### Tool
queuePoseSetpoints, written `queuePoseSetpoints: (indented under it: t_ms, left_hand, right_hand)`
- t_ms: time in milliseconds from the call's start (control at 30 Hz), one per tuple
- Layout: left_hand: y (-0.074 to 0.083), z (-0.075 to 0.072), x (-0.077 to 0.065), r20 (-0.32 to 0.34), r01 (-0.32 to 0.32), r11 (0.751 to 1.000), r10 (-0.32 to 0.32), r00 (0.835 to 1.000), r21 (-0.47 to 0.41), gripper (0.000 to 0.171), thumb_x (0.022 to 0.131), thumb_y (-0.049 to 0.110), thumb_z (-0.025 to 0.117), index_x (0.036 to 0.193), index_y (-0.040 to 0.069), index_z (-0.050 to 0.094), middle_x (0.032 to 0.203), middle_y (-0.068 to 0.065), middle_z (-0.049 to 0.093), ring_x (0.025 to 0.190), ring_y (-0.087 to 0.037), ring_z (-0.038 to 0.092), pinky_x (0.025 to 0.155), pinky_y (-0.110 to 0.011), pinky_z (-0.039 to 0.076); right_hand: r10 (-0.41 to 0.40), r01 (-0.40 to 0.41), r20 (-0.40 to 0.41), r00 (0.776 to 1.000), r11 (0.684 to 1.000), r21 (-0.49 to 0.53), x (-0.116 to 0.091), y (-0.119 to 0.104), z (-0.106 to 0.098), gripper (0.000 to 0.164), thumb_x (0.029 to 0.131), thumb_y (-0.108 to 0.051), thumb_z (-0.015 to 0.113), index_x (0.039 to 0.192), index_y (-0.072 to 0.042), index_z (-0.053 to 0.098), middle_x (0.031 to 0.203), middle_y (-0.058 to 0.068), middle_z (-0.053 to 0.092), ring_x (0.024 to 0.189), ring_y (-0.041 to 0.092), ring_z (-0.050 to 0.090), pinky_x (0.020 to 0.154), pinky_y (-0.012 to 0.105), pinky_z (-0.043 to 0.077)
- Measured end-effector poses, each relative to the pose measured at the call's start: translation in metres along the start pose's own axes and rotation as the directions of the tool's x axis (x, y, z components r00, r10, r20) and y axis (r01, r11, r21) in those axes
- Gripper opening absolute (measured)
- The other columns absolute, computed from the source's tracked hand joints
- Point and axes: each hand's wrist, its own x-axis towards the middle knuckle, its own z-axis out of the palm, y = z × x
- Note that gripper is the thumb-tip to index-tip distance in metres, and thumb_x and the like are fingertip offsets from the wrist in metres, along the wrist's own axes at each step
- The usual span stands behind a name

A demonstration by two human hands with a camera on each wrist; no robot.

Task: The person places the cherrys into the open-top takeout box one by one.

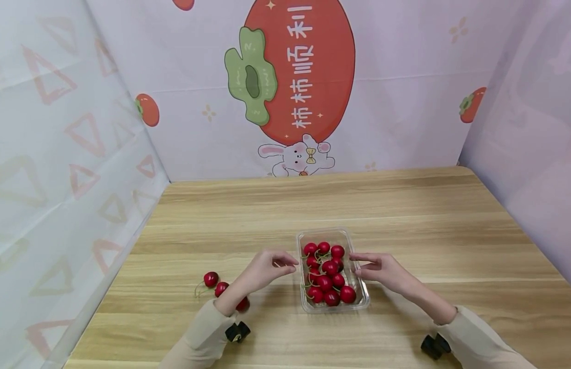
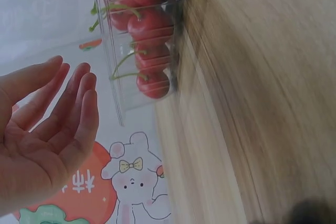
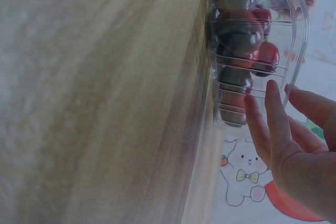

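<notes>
A clear plastic box (image 1: pixel 362 296) holds many red cherries (image 1: pixel 330 267) with green stems. My left hand (image 1: pixel 267 267) is just left of the box; in the left wrist view its loosely bent fingers (image 2: pixel 79 98) have nothing between them, and a gap shows before the box wall. On the opposite side, my right hand (image 1: pixel 379 270) is at the box's right edge. The right wrist view has its straight fingers (image 3: pixel 275 114) against the outside of the wall and its thumb up at the rim. Loose cherries (image 1: pixel 211 279) lie on the table under and beside my left forearm.
The box stands on a wood-grain table (image 1: pixel 405 220). A white cloth backdrop (image 1: pixel 405 128) printed with a large red persimmon and a rabbit hangs behind it, with more cloth at both sides. Dark wrist-camera mounts (image 1: pixel 237 332) sit at the cuffs.
</notes>
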Motion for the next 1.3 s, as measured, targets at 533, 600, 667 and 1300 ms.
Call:
queuePoseSetpoints:
  t_ms: [533, 600, 667, 1300]
  left_hand:
    - [-0.001, -0.03, -0.026, -0.025, 0.064, 0.998, -0.064, 0.998, 0.019, 0.017, 0.084, 0.011, 0.059, 0.095, 0.0, 0.065, 0.092, -0.008, 0.065, 0.083, -0.019, 0.059, 0.07, -0.024, 0.048]
    - [-0.012, -0.032, -0.029, -0.028, 0.072, 0.997, -0.072, 0.997, 0.015, 0.02, 0.085, 0.016, 0.059, 0.097, 0.001, 0.065, 0.094, -0.005, 0.065, 0.084, -0.016, 0.058, 0.07, -0.023, 0.048]
    - [-0.014, -0.036, -0.032, -0.033, 0.095, 0.995, -0.094, 0.995, 0.014, 0.022, 0.085, 0.017, 0.059, 0.098, 0.001, 0.064, 0.095, -0.006, 0.064, 0.085, -0.017, 0.058, 0.07, -0.023, 0.048]
    - [-0.034, -0.066, -0.077, -0.206, 0.21, 0.978, -0.202, 0.957, 0.016, 0.023, 0.085, 0.019, 0.059, 0.098, 0.0, 0.063, 0.096, -0.009, 0.064, 0.085, -0.016, 0.059, 0.07, -0.023, 0.048]
  right_hand:
    - [0.009, -0.009, 0.004, 1.0, 1.0, 0.003, 0.0, 0.001, 0.0, 0.051, 0.086, -0.015, 0.056, 0.126, 0.012, 0.038, 0.127, 0.03, 0.04, 0.101, 0.033, 0.055, 0.079, 0.028, 0.048]
    - [0.012, -0.012, 0.004, 1.0, 1.0, 0.003, 0.0, 0.001, 0.0, 0.051, 0.086, -0.015, 0.057, 0.126, 0.012, 0.038, 0.127, 0.03, 0.04, 0.101, 0.033, 0.055, 0.079, 0.028, 0.048]
    - [0.013, -0.013, 0.005, 1.0, 1.0, 0.004, 0.0, 0.001, -0.001, 0.052, 0.086, -0.016, 0.057, 0.126, 0.012, 0.038, 0.127, 0.03, 0.04, 0.101, 0.032, 0.056, 0.079, 0.028, 0.048]
    - [0.012, -0.012, -0.002, 1.0, 1.0, -0.001, 0.002, 0.005, 0.0, 0.05, 0.087, -0.015, 0.056, 0.125, 0.012, 0.04, 0.123, 0.03, 0.043, 0.099, 0.029, 0.057, 0.078, 0.027, 0.048]
